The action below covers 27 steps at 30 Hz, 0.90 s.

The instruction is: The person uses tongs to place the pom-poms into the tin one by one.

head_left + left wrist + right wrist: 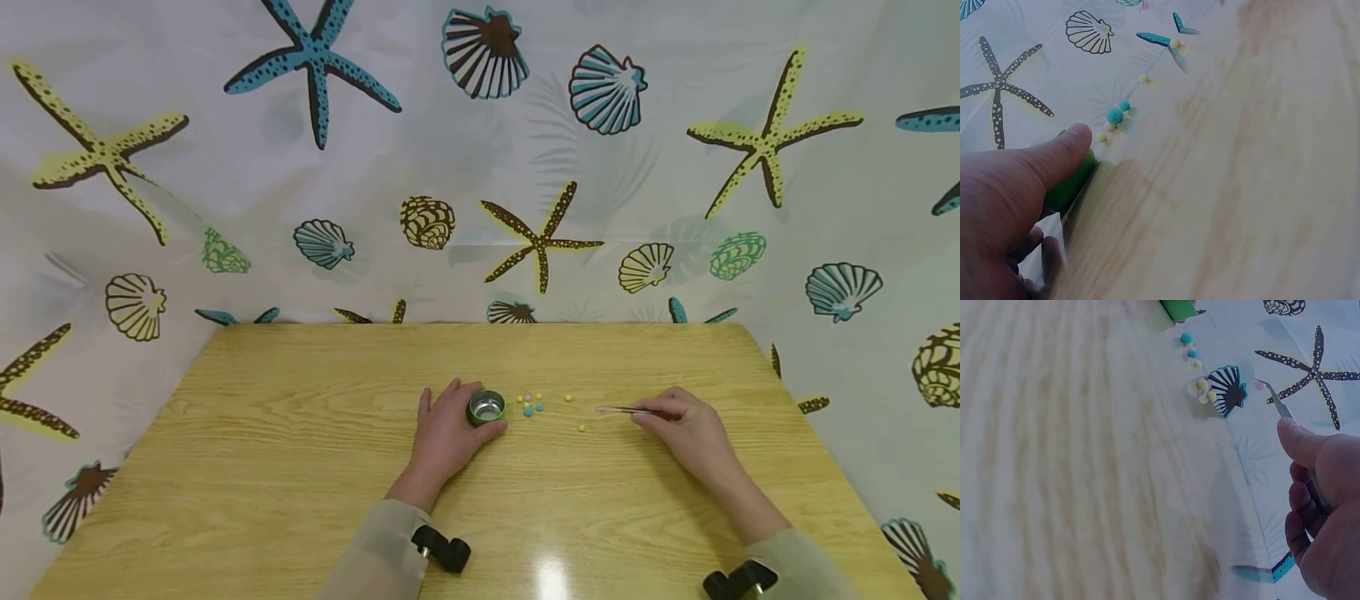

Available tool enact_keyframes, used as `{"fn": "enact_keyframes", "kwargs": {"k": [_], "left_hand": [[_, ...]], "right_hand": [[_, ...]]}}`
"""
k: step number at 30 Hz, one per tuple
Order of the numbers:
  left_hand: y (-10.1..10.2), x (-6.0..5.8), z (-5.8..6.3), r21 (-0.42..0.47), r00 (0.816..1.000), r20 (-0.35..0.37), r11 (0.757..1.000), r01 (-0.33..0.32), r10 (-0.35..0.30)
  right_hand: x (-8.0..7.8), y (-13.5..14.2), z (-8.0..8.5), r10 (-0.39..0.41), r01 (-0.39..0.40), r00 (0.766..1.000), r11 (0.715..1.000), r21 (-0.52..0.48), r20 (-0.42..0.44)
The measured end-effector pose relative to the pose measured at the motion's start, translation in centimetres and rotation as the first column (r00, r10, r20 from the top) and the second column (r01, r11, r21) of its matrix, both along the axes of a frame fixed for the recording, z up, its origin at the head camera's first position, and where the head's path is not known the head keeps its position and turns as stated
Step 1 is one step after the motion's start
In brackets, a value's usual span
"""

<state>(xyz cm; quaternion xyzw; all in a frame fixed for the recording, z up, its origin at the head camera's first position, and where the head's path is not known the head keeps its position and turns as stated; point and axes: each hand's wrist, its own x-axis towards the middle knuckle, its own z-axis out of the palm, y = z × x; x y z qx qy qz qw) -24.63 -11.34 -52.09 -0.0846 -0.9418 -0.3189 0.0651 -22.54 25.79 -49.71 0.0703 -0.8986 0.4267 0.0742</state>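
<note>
Left hand's grip (447, 437) wrapped round green tin (487, 407) on tabletop (300, 467), right hand's grip (693, 433) pinching bent-tip tweezers (626, 409), pink bead (1258, 385) at tips, well right of tin, loose yellow and blue beads (528, 412) between.

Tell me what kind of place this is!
It looks like a little tabletop work corner, maybe for crafts or practice: there's a wooden table, a sea-patterned cloth hanging behind it, and tweezers near tiny colored balls.
</note>
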Motion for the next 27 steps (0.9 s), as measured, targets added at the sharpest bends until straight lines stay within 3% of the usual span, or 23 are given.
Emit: {"fn": "enact_keyframes", "kwargs": {"k": [9, 27], "left_hand": [[0.0, 0.1, -0.1, 0.005, 1.0, -0.003, 1.0, 0.002, -0.002], [0.0, 0.1, -0.1, 0.017, 1.0, -0.01, 1.0, 0.006, -0.005]], "right_hand": [[-0.9, -2.4, 0.7, 0.0, 0.001, 1.0, 0.999, -0.051, 0.025], [-2.6, -9.1, 1.2, 0.1, -0.096, 0.995, 0.985, -0.142, 0.026]]}}
